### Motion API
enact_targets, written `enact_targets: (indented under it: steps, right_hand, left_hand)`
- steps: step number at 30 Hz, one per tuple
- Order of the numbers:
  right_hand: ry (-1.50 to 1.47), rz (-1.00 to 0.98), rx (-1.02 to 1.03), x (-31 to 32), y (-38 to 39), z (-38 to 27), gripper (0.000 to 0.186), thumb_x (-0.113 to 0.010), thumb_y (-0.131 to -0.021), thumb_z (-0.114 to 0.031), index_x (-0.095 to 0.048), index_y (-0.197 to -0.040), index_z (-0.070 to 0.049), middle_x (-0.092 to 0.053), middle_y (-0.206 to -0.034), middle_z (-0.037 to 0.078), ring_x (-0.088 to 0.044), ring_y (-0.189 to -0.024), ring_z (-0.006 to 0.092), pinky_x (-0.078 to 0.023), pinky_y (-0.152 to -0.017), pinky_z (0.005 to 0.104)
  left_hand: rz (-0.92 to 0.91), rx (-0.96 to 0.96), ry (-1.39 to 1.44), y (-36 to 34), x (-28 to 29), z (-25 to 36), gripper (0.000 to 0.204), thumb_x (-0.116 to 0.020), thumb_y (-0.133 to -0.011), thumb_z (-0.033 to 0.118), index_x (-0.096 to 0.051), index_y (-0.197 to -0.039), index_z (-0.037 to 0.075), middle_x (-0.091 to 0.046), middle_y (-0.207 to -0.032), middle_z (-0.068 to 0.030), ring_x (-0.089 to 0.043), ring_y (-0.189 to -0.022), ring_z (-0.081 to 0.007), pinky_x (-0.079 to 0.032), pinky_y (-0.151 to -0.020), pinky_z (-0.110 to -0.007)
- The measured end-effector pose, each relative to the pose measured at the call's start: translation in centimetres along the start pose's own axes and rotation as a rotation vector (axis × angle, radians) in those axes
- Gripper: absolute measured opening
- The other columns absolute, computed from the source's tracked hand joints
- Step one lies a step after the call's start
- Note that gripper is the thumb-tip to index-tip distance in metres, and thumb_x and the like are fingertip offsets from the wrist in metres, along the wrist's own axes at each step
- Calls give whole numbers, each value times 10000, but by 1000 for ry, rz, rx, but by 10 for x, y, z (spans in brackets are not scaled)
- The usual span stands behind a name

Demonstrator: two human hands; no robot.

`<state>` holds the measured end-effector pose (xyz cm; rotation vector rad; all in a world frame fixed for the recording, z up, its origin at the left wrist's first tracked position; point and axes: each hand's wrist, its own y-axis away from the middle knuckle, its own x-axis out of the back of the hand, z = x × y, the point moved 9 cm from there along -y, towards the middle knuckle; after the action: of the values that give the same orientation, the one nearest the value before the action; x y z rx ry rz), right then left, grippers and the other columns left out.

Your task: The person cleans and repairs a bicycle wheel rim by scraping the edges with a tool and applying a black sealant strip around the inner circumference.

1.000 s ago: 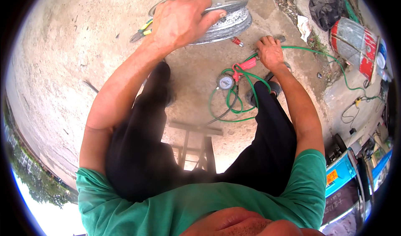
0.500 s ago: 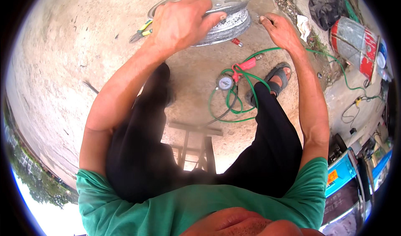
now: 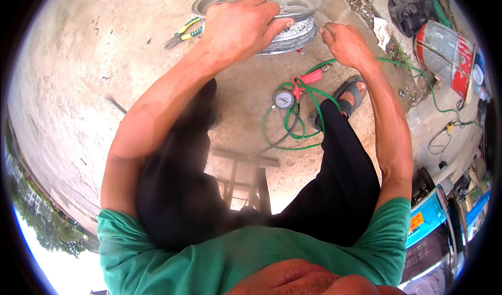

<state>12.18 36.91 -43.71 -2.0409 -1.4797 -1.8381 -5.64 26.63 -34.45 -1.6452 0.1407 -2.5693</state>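
A silver wheel rim (image 3: 290, 36), scuffed along its barrel, stands at the far middle, tipped so its spoked face shows. My left hand (image 3: 243, 26) is wrapped over its near edge, thumb along the barrel and fingers over the lip. Just right of the rim is my right hand (image 3: 345, 43), thumb and forefinger pinched together. Whatever is between those fingertips is too small to make out. Pliers with yellow-green handles (image 3: 184, 33) lie on the ground left of the rim. A small red piece (image 3: 301, 51) shows partly from under the rim's near side.
Between my feet lies a red tyre inflator (image 3: 308, 79) with a round gauge (image 3: 283, 99) and a coiled green hose (image 3: 320, 118). A wooden stool (image 3: 246, 157) stands below me. To the right are a red and grey drum (image 3: 444, 54) and a turquoise box (image 3: 426, 219).
The rim has shifted slightly right with my left hand on it, covering more of the red piece. My right hand has moved a little down and left, closer to the rim.
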Motion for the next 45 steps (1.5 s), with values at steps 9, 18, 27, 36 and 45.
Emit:
enact_targets:
  steps: [9, 18, 27, 36, 45]
  right_hand:
    - [-101, -134, 98, -2, 61, -102, 364, -479, -1033, -316, -690, -937, -35, -719, -895, 217, -678, -887, 440, -517, -817, 553]
    - [-10, -12, -80, -8, 17, 3, 386, -501, -994, -355, -718, -1036, -39, -722, -980, 247, -673, -951, 469, -515, -868, 557]
    - [53, 37, -38, -18, -2, -1, 346, -516, -957, -291, -719, -1004, -15, -719, -965, 267, -680, -941, 478, -528, -852, 569]
    - [70, 19, 101, -28, 56, -54, 298, -558, -966, -286, -675, -907, -17, -696, -817, 254, -679, -814, 473, -524, -768, 583]
    - [111, 173, 26, -20, 3, 2, 319, -559, -991, -326, -684, -946, -36, -707, -863, 263, -675, -849, 488, -522, -757, 588]
  left_hand:
    - [-22, -52, -24, 0, -14, 17, 325, -686, -939, 437, -686, -883, 117, -641, -828, -47, -691, -711, -323, -543, -559, -451]
    - [-49, -63, -26, 4, -10, 15, 321, -674, -951, 427, -684, -886, 113, -627, -835, -52, -688, -718, -319, -541, -574, -455]
    - [-22, -76, 6, 20, -5, 7, 291, -713, -934, 391, -669, -864, 112, -600, -808, -41, -672, -675, -286, -530, -534, -421]
    - [5, -180, -7, 33, -14, 23, 287, -728, -922, 395, -665, -838, 128, -589, -785, -30, -666, -644, -257, -530, -518, -399]
    - [20, -112, -22, 16, -6, 12, 308, -725, -924, 411, -670, -839, 120, -602, -785, -26, -662, -640, -284, -514, -505, -411]
